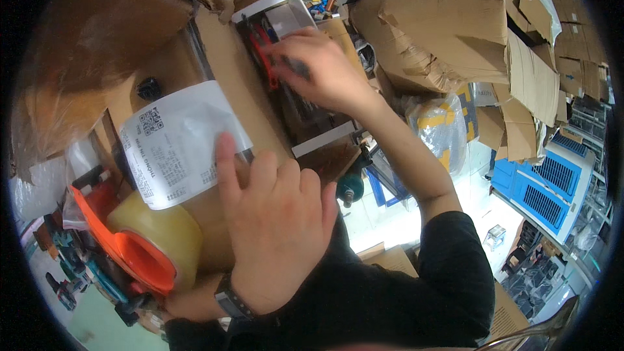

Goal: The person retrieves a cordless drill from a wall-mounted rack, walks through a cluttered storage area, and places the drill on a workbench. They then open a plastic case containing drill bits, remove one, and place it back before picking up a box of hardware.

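My left hand (280, 224), with a dark watch on the wrist, lies back up at the lower middle. One finger extends over the edge of a printed white paper sheet (183, 156); the others are bent, and what lies under them is hidden. The sheet lies over cardboard, beside a large roll of clear yellowish tape (180, 234) in an orange tape dispenser (146, 258). My right hand (321, 70), blurred, reaches into an open white-edged box (324, 140) beside red-handled tools (263, 53). Whether its fingers grip anything cannot be told.
Small bins of colourful small parts (324, 8) stand behind the box. Large cardboard boxes (443, 14) rise at the upper right, above a bubble-wrapped package (438, 131). Cordless power tools (73, 263) lie at the lower left. A blue louvred panel (543, 190) is at the right.
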`<action>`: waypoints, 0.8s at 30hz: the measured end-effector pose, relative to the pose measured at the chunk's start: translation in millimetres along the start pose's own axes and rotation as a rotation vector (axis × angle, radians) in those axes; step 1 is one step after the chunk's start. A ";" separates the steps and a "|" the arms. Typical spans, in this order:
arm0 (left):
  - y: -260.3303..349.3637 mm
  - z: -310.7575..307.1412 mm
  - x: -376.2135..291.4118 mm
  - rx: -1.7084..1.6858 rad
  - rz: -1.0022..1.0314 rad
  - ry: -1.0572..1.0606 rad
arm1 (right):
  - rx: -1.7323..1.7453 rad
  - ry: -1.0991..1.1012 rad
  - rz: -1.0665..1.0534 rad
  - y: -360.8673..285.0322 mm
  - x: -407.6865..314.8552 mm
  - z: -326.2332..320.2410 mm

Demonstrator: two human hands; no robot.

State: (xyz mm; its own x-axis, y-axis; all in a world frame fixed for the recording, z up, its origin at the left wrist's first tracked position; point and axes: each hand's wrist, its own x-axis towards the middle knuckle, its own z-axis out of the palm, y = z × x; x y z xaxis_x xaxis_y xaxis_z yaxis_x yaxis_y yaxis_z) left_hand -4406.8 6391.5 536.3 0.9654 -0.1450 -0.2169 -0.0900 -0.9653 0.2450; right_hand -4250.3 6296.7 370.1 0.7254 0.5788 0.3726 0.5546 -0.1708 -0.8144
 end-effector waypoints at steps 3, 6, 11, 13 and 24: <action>-0.5 -0.5 1.1 0.009 0.002 -0.012 | -0.230 -0.158 -0.081 -1.3 5.7 0.0; -0.5 1.2 3.7 0.012 -0.006 -0.002 | -0.339 -0.206 -0.067 -4.8 6.0 -2.7; 0.7 1.5 5.1 0.053 -0.013 -0.041 | -0.613 -0.325 -0.076 -16.5 -2.9 -0.2; 1.1 1.0 5.4 0.031 -0.014 -0.033 | -0.539 -0.333 -0.020 -15.8 -2.7 1.4; 2.1 2.2 6.0 0.055 -0.034 -0.061 | -0.833 -0.342 0.013 -26.0 -27.4 26.4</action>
State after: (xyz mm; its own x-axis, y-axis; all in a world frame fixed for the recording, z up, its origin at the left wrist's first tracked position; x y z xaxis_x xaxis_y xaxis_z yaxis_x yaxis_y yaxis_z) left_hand -4401.7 6388.2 533.4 0.9515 -0.1236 -0.2816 -0.0727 -0.9801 0.1846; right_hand -4295.3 6306.4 369.3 0.6469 0.7553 0.1046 0.7591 -0.6250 -0.1818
